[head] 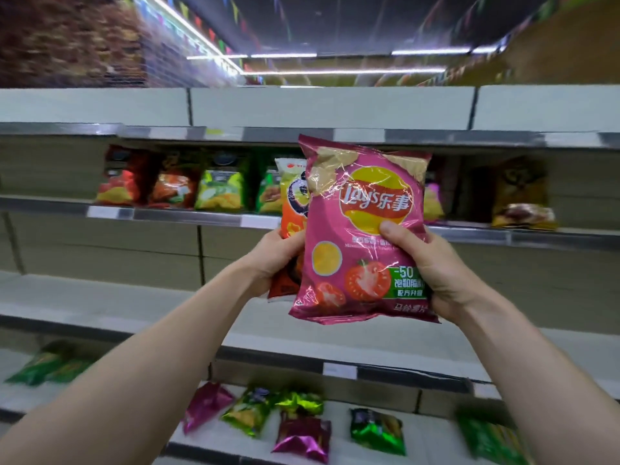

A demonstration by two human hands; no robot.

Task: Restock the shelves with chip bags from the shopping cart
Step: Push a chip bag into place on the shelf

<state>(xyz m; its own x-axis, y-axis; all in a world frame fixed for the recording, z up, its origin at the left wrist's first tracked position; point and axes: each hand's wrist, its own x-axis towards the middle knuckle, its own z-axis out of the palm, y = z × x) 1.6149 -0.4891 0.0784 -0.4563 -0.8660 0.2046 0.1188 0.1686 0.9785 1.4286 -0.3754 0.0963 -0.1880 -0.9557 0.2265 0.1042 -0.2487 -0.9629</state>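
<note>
- The right hand (436, 273) clamps the right edge of a pink Lay's tomato chip bag (355, 229). Its thumb presses the front below the logo, and its fingers are hidden behind the pack.
- That bag is held upright in the air in front of the second shelf (188, 216), and it covers part of the row there.
- The left hand (275, 260) grips an orange chip bag (293, 203) just behind the pink one. Only the bag's left strip shows, and its print is too covered to read.
- On the second shelf stand a red bag (122, 177), a lime-green bag (223, 186) and others. All are blurred and their labels are illegible.
- Further right on that shelf is a brown-yellow bag (521, 193), smeared by motion.
- The top shelf (328, 109) shows only pale board.
- On the lowest shelf, a magenta bag (303, 437) and a dark green bag (377, 431) lie flat among several more. The packs at the far left and right are blurred, and the right one is cut off by the frame.
- Both forearms run out of view at the bottom corners.
</note>
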